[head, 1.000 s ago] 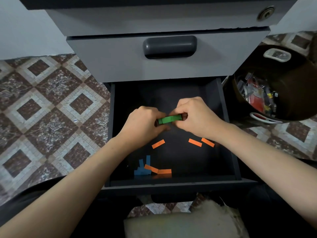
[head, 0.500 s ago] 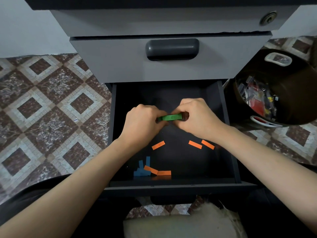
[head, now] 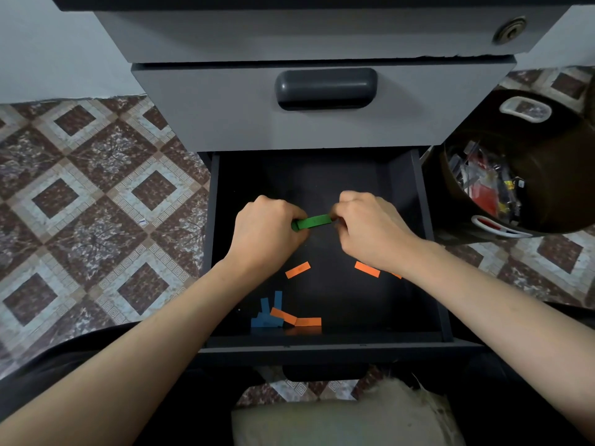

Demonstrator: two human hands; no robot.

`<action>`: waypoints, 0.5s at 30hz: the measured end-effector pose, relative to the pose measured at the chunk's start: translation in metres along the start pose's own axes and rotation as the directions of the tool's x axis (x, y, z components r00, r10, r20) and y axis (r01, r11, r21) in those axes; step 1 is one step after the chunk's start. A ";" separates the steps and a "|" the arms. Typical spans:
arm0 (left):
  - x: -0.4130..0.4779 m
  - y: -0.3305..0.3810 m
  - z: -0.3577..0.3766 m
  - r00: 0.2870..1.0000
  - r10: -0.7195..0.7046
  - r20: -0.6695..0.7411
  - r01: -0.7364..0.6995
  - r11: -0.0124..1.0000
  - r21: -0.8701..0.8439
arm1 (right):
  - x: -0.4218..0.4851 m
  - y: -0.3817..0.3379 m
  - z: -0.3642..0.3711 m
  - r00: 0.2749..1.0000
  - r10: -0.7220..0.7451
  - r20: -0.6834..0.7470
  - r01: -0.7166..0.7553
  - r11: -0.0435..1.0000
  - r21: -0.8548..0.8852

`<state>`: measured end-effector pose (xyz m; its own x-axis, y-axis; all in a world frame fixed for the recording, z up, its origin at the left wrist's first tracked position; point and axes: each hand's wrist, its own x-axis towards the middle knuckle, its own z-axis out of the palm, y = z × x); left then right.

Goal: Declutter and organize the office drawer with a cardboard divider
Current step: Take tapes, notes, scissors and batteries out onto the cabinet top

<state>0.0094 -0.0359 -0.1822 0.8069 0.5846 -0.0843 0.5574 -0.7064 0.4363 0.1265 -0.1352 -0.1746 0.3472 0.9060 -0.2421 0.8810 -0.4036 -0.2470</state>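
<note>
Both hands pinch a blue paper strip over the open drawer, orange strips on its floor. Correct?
Not quite. The head view shows the strip between left hand and right hand is green, not blue. The open drawer and orange strips on its floor are as stated.

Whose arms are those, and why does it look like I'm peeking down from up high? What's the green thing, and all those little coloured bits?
Those are a person's two bare arms; there is no machine here. The picture comes from a small camera worn on the person's head, so you see what they see, looking forward and down.

In front of them is a grey cabinet with its bottom drawer pulled open. The left hand and the right hand each pinch one end of a green strip over the drawer. Lying on the drawer's dark floor are orange strips and, near the front, a little pile of blue strips.

The upper drawer is shut. To the right, on the tiled floor, there is a dark bucket with small odds and ends inside, too small to name.
</note>
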 end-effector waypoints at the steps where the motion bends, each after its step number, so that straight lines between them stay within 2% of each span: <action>1: 0.000 0.000 0.000 1.000 -0.002 0.001 0.002 1.000 0.004 | -0.001 -0.001 0.000 1.000 0.005 0.004 -0.005 1.000 0.001; 8: 0.000 0.003 -0.001 1.000 -0.021 0.020 0.020 0.999 0.039 | -0.004 -0.010 -0.007 0.993 0.111 0.041 -0.108 0.991 -0.073; 15: -0.001 0.003 -0.001 1.000 -0.010 0.023 0.010 1.000 0.020 | -0.009 -0.016 -0.009 0.994 0.107 0.027 -0.104 0.992 -0.069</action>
<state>0.0101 -0.0389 -0.1801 0.8053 0.5828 -0.1091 0.5692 -0.7084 0.4172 0.1118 -0.1359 -0.1600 0.4302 0.8540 -0.2924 0.8599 -0.4863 -0.1551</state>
